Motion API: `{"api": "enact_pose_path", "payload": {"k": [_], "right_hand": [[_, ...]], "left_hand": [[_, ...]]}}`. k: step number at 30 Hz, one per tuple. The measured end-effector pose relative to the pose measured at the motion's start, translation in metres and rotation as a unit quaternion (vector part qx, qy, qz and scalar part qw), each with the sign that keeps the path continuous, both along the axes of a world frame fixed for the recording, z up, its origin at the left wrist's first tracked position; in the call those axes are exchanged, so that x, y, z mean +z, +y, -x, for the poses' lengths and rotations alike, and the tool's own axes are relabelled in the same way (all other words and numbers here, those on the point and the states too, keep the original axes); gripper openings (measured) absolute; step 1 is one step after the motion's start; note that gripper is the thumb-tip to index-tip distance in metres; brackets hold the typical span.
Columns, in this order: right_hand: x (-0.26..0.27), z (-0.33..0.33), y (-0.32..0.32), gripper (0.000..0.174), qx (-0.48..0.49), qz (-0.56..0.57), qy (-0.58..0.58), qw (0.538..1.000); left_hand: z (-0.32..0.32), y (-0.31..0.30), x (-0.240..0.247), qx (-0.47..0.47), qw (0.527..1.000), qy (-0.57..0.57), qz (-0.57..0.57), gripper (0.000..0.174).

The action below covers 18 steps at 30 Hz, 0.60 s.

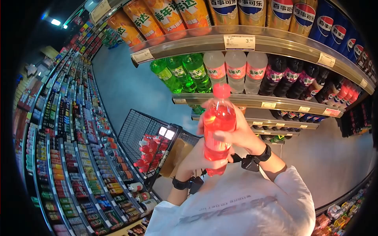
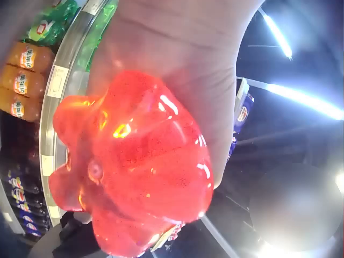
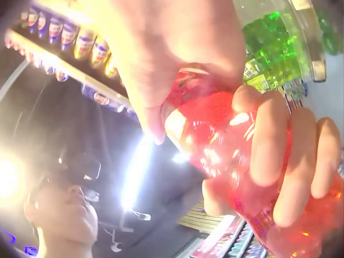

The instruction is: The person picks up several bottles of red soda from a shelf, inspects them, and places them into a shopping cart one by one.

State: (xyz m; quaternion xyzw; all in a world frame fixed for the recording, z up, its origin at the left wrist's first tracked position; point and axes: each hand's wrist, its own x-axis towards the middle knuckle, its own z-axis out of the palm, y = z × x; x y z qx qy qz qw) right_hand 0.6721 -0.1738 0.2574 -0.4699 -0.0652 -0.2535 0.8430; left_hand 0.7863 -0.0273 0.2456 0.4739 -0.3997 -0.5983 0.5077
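Both hands grip a bottle of red drink point(image 1: 221, 118), held in front of the chest with its red cap point(image 1: 221, 90) uppermost. The left hand point(image 1: 193, 157) is round the lower part; the right hand point(image 1: 246, 133) holds it higher, thumb across the front. In the left wrist view the lobed base of the bottle point(image 2: 156, 156) fills the middle, with the left hand point(image 2: 177, 48) behind it. The right wrist view shows the right hand point(image 3: 161, 43) at the bottle point(image 3: 209, 123), and curled fingers point(image 3: 271, 140) of the left hand wrapped round it.
A shelf point(image 1: 189, 43) of drinks stands ahead, with green bottles point(image 1: 197, 72), clear ones point(image 1: 235, 72) and dark ones point(image 1: 293, 78) on its second level. At left a cart point(image 1: 130, 126) holds several red bottles point(image 1: 147, 151). Long racks point(image 1: 75, 157) of goods line the far left.
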Motion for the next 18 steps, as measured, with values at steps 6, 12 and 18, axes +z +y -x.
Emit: {"api": "enact_pose_path", "payload": {"k": [6,12,18], "right_hand": [[-0.012,-0.007,-0.006,0.055,-0.192,0.145,0.109,0.965],[-0.013,0.001,-0.019,0.07,-0.052,0.075,0.123,0.988],[-0.005,0.001,-0.033,0.07,0.151,-0.037,0.038,0.987]], "left_hand": [[0.028,-0.025,-0.02,0.237,0.954,-0.184,0.011,0.075],[0.031,-0.015,-0.022,0.184,0.976,-0.111,-0.038,0.067],[0.058,-0.003,0.002,0.173,0.98,0.095,0.005,0.058]]}}
